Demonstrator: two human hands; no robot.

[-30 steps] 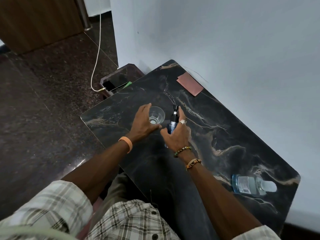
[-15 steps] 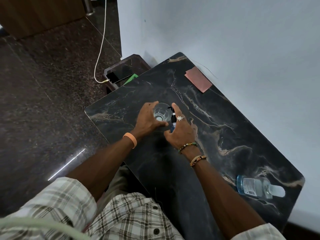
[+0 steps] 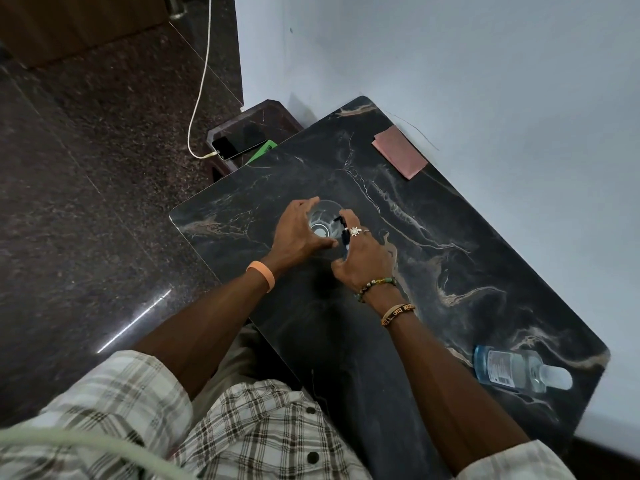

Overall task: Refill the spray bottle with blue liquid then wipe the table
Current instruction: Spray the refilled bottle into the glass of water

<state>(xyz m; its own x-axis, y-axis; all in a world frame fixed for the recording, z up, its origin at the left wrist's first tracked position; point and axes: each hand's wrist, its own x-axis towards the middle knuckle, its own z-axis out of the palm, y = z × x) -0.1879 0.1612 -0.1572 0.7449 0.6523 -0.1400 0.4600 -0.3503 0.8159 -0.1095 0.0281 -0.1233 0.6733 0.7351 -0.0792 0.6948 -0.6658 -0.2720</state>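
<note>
Right hand: the right hand point(image 3: 363, 261) is curled round a small spray bottle point(image 3: 345, 237), gripping its body so that only the black nozzle and a strip of the neck show above the fingers.
Spray bottle: it is tilted, its nozzle leaning over the rim of the glass, and its level is hidden by the hand.
Left hand: the left hand point(image 3: 296, 233) is cupped round a clear drinking glass point(image 3: 325, 220), fingers on the far side and thumb on the near side, holding it upright on the table point(image 3: 467, 237).
Glass: it looks clear, and I cannot tell whether it holds any liquid.
Blue liquid: the blue liquid bottle point(image 3: 509, 368) lies on its side near the table's right end, cap on, well apart from both hands.
Cloth: a pink cloth point(image 3: 400, 152) lies folded at the far edge by the wall, beyond the hands.
Progress: the refill seems to be in preparation. No blue liquid is being poured, and wiping has not begun.
Off the table: a phone point(image 3: 239, 145) on a charging cable point(image 3: 201, 81) rests on a low stand.
</note>
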